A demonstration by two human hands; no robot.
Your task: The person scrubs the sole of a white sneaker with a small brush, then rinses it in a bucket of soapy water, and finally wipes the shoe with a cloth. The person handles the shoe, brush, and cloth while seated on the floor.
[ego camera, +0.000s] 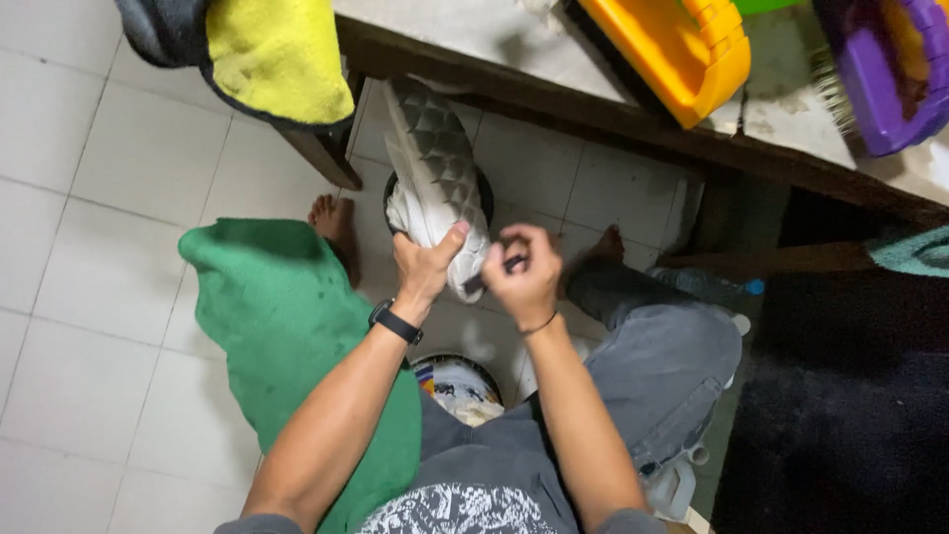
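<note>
I see left hand clamped on white shoe, sole up for access; right hand fingers pinch a small dark tool at its heel

white square floor tiles with thin grey grout fill the left and centre of the frame. a dark wooden table with a pale, stained top crosses the upper right. a black mat lies lower right.

The left hand grips a white shoe while the right hand pinches its heel.
</note>
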